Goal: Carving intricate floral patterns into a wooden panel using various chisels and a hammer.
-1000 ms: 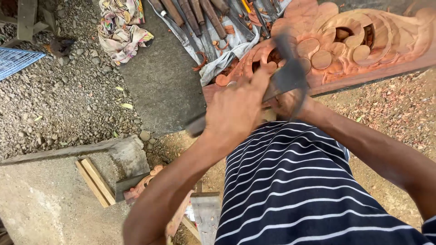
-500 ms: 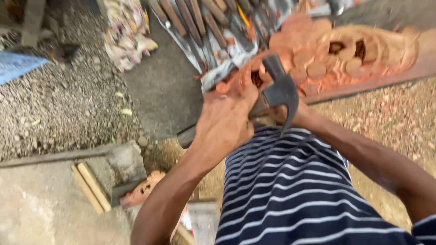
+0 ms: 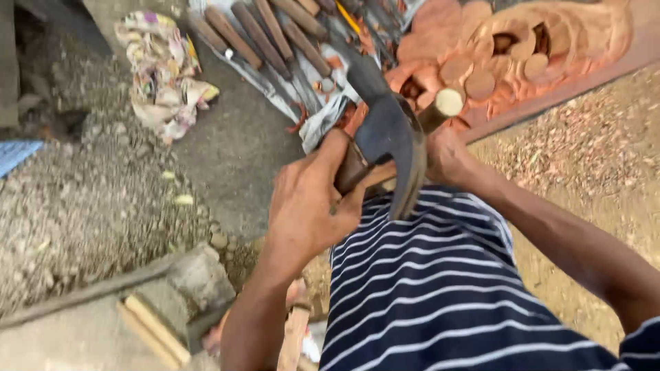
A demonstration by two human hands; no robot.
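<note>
Gripping hammer (image 3: 388, 141) handle, left hand (image 3: 309, 203) closed tight; right hand (image 3: 447, 154) wrapped chisel (image 3: 440, 106). Glancing blow risked: head raised near knuckles, carved panel (image 3: 550, 48) close.

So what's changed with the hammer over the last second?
The hammer has come up off the carving, its dark head now raised toward the camera. The left hand still grips its handle; the right hand still holds the chisel. Tools on the cloth lie unchanged.
</note>
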